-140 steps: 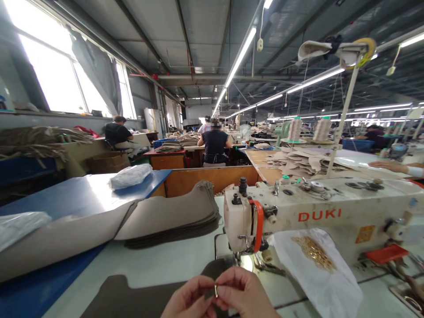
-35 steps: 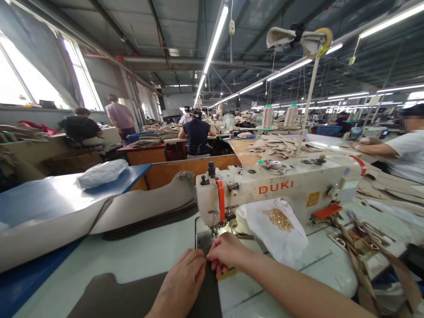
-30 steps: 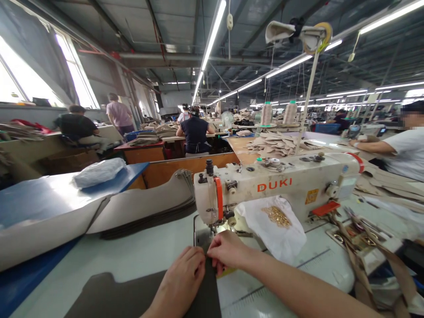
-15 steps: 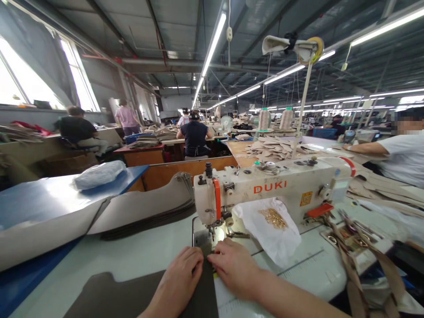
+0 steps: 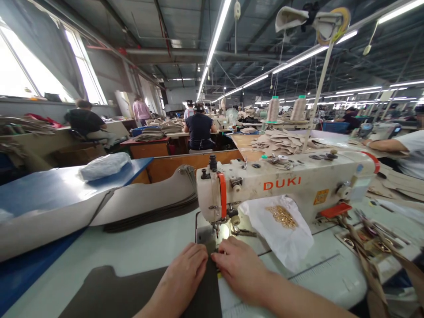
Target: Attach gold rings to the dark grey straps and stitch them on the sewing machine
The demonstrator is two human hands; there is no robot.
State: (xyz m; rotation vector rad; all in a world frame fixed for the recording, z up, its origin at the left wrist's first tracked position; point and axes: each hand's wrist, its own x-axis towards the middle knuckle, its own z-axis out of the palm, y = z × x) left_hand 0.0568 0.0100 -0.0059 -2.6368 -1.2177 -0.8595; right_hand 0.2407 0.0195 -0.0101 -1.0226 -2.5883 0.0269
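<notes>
A dark grey-brown cut panel [image 5: 122,293] lies flat on the pale table of a sewing machine [image 5: 308,185], its narrow far end by the presser foot [image 5: 217,229]. My left hand [image 5: 185,276] rests on the panel with fingers curled and pressed together at that end. Close beside it, my right hand [image 5: 241,271] pinches at the panel's right edge, thumb and forefinger together. Both hands are just in front of the needle area, which a small lamp lights. My fingers hide the bit of edge between them.
Left of the machine lies a stack of grey cut panels [image 5: 149,201]. White sheeting [image 5: 255,212] with small gold-coloured metal parts [image 5: 283,216] sits against the machine. Straps and tools [image 5: 371,238] lie at the right. A co-worker's arm [image 5: 386,145] shows far right.
The view has shifted slightly, so the machine appears a little further right. Both hands stay at the panel's far end, with hardly any change in grip.
</notes>
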